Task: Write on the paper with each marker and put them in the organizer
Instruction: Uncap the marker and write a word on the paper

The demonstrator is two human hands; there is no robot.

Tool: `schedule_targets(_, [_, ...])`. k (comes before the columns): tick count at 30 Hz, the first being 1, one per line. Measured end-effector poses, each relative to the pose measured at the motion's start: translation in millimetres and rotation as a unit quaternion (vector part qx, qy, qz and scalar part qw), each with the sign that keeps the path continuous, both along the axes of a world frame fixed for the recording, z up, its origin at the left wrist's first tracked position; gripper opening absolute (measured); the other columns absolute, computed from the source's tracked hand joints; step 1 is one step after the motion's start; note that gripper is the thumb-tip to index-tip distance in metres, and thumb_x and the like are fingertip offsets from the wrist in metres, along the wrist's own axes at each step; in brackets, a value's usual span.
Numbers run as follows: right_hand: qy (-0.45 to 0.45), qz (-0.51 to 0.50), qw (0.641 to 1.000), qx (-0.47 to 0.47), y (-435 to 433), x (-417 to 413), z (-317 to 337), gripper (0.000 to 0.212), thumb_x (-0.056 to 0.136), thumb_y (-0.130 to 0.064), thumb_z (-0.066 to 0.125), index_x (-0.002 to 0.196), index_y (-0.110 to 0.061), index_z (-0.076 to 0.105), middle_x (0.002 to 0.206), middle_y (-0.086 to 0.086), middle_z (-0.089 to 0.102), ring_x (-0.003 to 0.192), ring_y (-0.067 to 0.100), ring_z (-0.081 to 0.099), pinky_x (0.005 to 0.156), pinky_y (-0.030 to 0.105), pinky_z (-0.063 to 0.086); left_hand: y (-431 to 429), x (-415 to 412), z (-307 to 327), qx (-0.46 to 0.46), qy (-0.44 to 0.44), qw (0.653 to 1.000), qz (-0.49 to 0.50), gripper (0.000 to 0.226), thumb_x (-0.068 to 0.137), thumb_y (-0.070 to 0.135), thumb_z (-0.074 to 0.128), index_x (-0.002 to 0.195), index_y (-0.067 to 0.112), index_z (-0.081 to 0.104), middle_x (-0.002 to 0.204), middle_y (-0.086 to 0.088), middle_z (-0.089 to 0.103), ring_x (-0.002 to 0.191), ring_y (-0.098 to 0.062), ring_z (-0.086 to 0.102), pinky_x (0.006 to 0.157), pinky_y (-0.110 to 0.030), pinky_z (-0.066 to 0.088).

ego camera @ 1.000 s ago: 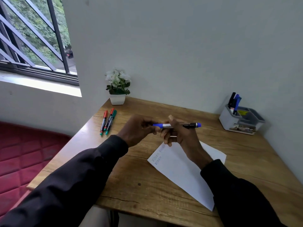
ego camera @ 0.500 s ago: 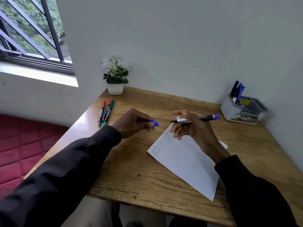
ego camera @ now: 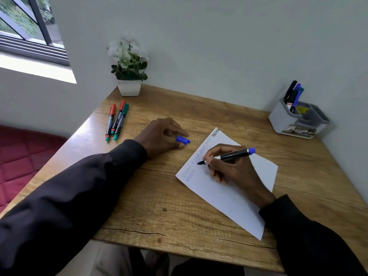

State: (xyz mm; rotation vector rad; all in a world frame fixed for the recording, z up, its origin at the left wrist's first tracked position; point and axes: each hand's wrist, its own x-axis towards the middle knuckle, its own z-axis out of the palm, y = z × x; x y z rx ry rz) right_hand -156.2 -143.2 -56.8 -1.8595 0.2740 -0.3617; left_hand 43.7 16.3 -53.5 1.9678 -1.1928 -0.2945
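My right hand [ego camera: 232, 168] grips an uncapped blue marker [ego camera: 235, 155] with its tip down on the white paper [ego camera: 225, 194], beside several written words near the sheet's left edge. My left hand [ego camera: 162, 136] rests on the desk left of the paper and pinches the marker's blue cap [ego camera: 182, 140]. Three more markers [ego camera: 116, 120], two red-capped and one green-capped, lie side by side at the desk's left. The grey organizer [ego camera: 286, 120] stands at the back right corner with several markers upright in it.
A white pot with a flowering plant [ego camera: 129, 76] stands at the back left of the wooden desk [ego camera: 159, 206], against the wall. A red cushioned seat [ego camera: 22, 160] lies below the desk's left edge. A window is at the upper left.
The cap came off the blue marker: my left hand carried it down to the desk, and my right hand turned the marker and lowered its tip onto the paper.
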Motion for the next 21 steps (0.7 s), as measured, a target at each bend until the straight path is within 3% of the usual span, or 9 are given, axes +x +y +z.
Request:
schedule_targets(2, [-0.008,-0.009,1.000,-0.010,-0.3,0.7,-3.0,0.007,0.098,-0.003,0.067,0.091,-0.004,0.070,0.063,0.018,0.067,0.045,0.025,0.058,0.042,0.026,0.043,1.9,-1.6,3.6,-0.025,0.005,1.000,-0.008,0.034,0.078,0.019,0.080,0.111,0.027,0.074,0.111,0.009,0.063,0.102,-0.004,0.057,0.080,-0.013,0.049])
schedule_targets(7, [-0.032,0.012,0.999,-0.015,1.4,3.6,-7.7,0.005,0.096,0.006,0.067,0.092,0.002,0.067,0.066,0.019,0.070,0.046,0.032,0.063,0.042,0.032,0.048,3.0,-10.9,9.2,-0.017,0.082,0.990,-0.110,0.022,0.075,0.015,0.081,0.097,0.019,0.079,0.095,0.006,0.069,0.091,-0.007,0.061,0.080,-0.017,0.053])
schedule_targets(11, [-0.035,0.007,0.999,-0.025,3.0,3.0,-9.2,0.009,0.095,0.006,0.069,0.087,0.002,0.068,0.066,0.018,0.071,0.046,0.033,0.064,0.042,0.032,0.049,1.8,-12.9,4.8,0.015,0.077,0.985,-0.151,0.025,0.075,0.016,0.081,0.099,0.018,0.079,0.100,0.003,0.067,0.097,-0.005,0.060,0.084,-0.018,0.053])
schedule_targets(15, [-0.040,0.004,0.998,-0.052,4.9,2.1,-9.0,0.012,0.093,0.003,0.072,0.082,0.000,0.070,0.065,0.014,0.071,0.046,0.032,0.066,0.040,0.034,0.050,-1.1,-9.9,-0.8,0.032,0.055,0.983,-0.170,0.026,0.074,0.017,0.083,0.098,0.025,0.077,0.099,0.004,0.069,0.094,0.000,0.062,0.078,-0.017,0.055])
schedule_targets(21, [-0.034,0.004,0.998,-0.061,9.0,2.3,-7.5,0.013,0.090,0.006,0.075,0.079,0.001,0.071,0.063,0.011,0.071,0.046,0.018,0.066,0.044,0.019,0.047,-1.8,-7.3,-2.0,0.038,0.065,0.982,-0.172,0.029,0.075,0.014,0.082,0.091,0.036,0.071,0.096,0.013,0.068,0.096,0.017,0.058,0.071,-0.003,0.047])
